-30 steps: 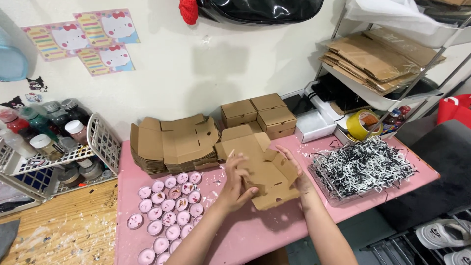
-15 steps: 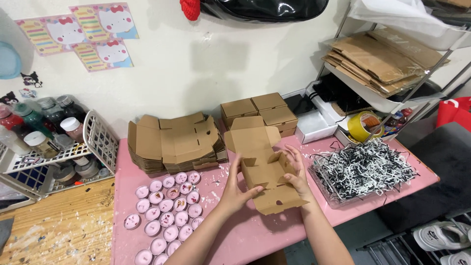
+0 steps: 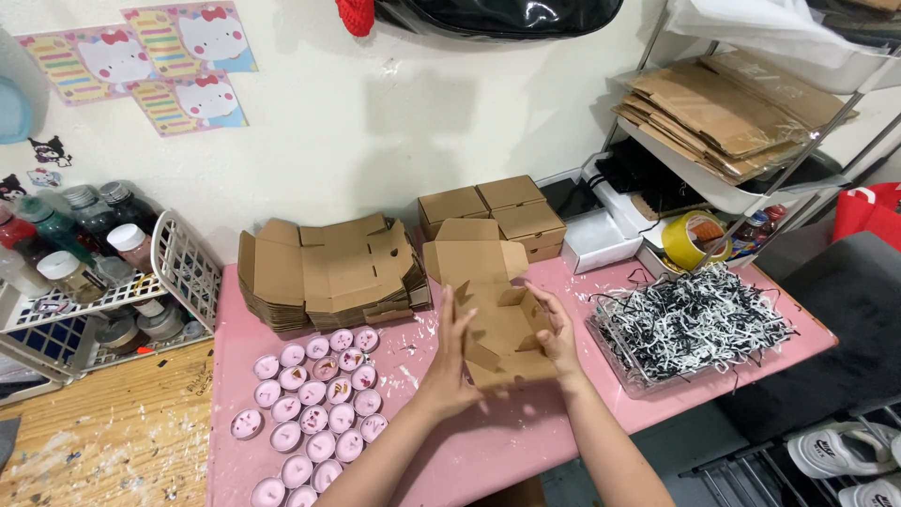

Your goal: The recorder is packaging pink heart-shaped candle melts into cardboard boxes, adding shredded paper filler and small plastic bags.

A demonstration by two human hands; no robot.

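A brown cardboard box blank (image 3: pixel 493 310) stands half-folded on the pink table (image 3: pixel 488 441), its lid flap up toward the wall. My left hand (image 3: pixel 449 352) presses flat against its left side wall. My right hand (image 3: pixel 556 329) grips its right side wall with the fingers curled inside. Both side walls stand raised between my palms.
A stack of flat box blanks (image 3: pixel 324 272) lies at the back left, several folded boxes (image 3: pixel 493 211) behind. Pink tealight candles (image 3: pixel 314 404) in rows cover the table's left. A clear tray of black-and-white paper shred (image 3: pixel 690 324) sits right, with yellow tape (image 3: pixel 693 239) and a shelf of cardboard (image 3: pixel 732 113).
The box blank has gone from lying mostly flat to having its side walls folded up. My hands have moved in against its two sides.
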